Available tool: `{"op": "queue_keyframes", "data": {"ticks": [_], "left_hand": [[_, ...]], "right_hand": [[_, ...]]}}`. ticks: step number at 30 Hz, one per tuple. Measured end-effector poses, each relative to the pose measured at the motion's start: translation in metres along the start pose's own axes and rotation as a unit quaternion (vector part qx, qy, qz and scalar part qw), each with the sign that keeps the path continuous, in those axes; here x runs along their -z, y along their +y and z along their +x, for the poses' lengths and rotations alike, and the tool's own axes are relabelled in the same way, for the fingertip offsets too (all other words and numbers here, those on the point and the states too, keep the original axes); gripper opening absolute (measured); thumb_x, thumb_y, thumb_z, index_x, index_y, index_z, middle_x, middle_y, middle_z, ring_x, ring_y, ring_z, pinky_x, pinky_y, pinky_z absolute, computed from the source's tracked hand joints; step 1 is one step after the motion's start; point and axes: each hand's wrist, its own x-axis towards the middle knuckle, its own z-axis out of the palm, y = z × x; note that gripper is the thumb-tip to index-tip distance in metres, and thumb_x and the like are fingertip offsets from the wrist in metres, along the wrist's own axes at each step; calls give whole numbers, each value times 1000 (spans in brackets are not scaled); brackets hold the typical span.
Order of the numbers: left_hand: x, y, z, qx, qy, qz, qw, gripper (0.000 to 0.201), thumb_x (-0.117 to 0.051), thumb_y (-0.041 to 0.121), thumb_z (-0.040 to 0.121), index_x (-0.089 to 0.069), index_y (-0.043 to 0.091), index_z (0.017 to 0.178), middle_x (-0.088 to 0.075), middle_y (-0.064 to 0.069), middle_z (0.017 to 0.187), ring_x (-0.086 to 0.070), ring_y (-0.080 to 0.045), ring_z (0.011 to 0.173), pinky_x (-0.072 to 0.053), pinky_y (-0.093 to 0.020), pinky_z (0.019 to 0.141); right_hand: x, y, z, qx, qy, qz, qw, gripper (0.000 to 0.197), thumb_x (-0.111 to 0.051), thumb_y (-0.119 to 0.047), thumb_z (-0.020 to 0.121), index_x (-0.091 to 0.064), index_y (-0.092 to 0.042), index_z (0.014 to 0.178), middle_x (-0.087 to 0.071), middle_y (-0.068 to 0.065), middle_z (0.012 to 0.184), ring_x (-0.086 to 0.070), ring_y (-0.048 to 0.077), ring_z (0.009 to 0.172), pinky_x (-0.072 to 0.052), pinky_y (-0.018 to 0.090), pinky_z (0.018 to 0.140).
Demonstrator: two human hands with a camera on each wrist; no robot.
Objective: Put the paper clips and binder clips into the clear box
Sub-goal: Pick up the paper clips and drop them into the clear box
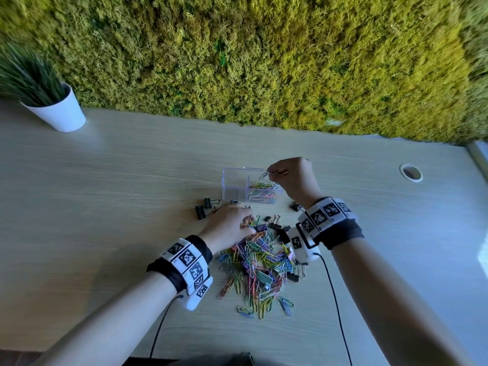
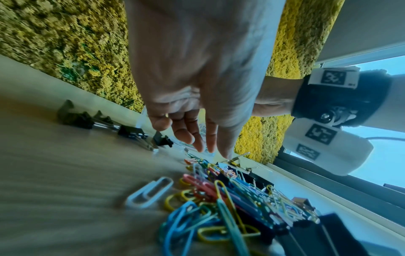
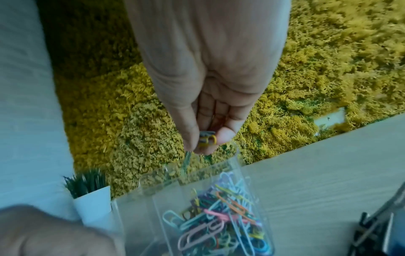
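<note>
The clear box [image 1: 233,184] stands on the wooden table, split into two compartments. Its right compartment holds coloured paper clips [image 1: 264,192]; the left one looks bare. My right hand [image 1: 272,173] hovers over the box rim and pinches a few paper clips [image 3: 208,138], one of them dangling down [image 3: 187,159]. A big pile of coloured paper clips [image 1: 258,260] mixed with black binder clips [image 1: 274,223] lies in front of the box. My left hand [image 1: 244,223] reaches into the far end of the pile, its fingers [image 2: 210,138] nearly straight and touching the clips.
Two black binder clips [image 1: 207,208] lie left of the box and another [image 1: 297,206] to its right. A white plant pot [image 1: 59,112] stands far left against the moss wall [image 1: 264,62]. A cable hole [image 1: 411,172] sits at the right.
</note>
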Motion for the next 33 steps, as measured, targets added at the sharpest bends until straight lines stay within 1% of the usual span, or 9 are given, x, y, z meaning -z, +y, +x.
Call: {"op": "queue_keyframes", "data": {"ticks": [2,4,8,12,14,18,23,28,33], "left_hand": [[-2,5,3,-10,-9,4,1000,20,-66,32,84,-63,21,101,-56,5,88,-53,-11,75,-36,-21,59],[-5,7,6,-18,-19,11,1000,23,-64,31,86,-62,21,106,-54,5,88,-48,-9,71,-32,-19,56],[-12,11,12,-19,-37,31,999,25,-61,33,87,-62,22,110,-49,9,90,-54,-14,79,-47,-31,68],[-21,14,16,-25,-27,57,998,17,-63,32,86,-63,21,100,-56,4,93,-54,-17,93,-43,-36,85],[-25,15,16,-24,-21,64,997,18,-65,32,84,-62,19,96,-59,4,96,-55,-17,94,-43,-37,88],[-27,16,16,-28,-18,60,998,26,-67,29,83,-62,20,107,-59,5,99,-54,-15,93,-43,-33,86],[-29,12,14,-33,-42,38,998,37,-62,9,86,-59,26,119,-47,9,93,-49,-16,87,-45,-33,77],[-25,14,15,-29,-72,49,996,30,-64,17,85,-60,30,112,-46,8,99,-48,-19,94,-46,-41,81],[-24,15,14,-29,-68,56,996,27,-67,20,83,-58,23,109,-53,5,106,-51,-21,101,-42,-43,90]], "right_hand": [[-3,0,-3,6,-13,-13,1000,18,-73,-3,72,-74,-8,90,-74,6,86,-63,7,70,-54,23,73],[-2,1,-10,18,-7,-29,999,22,-72,-5,73,-73,-11,94,-73,3,88,-59,7,71,-49,22,72],[1,14,-37,67,14,-67,995,19,-66,0,74,-72,-14,85,-70,0,81,-56,12,68,-50,29,65],[-6,36,-67,1,-100,-135,986,19,-64,-2,74,-70,-18,81,-66,-1,81,-57,15,78,-51,32,70],[-8,40,-77,-20,-137,-153,978,17,-66,-6,74,-70,-18,84,-64,0,83,-55,18,85,-49,32,71],[-7,45,-90,-35,-145,-186,971,18,-66,-12,73,-69,-18,90,-62,1,89,-50,21,97,-49,35,76],[-7,45,-96,-58,-177,-242,952,29,-73,-39,71,-69,-20,92,-63,0,96,-47,20,102,-43,34,81],[-16,45,-100,-74,-189,-216,955,20,-72,-27,71,-67,-18,88,-64,3,98,-49,22,103,-46,39,82],[-17,40,-105,-57,-187,-209,958,21,-68,-24,70,-63,-17,89,-63,-3,92,-49,19,99,-43,35,80]]}}
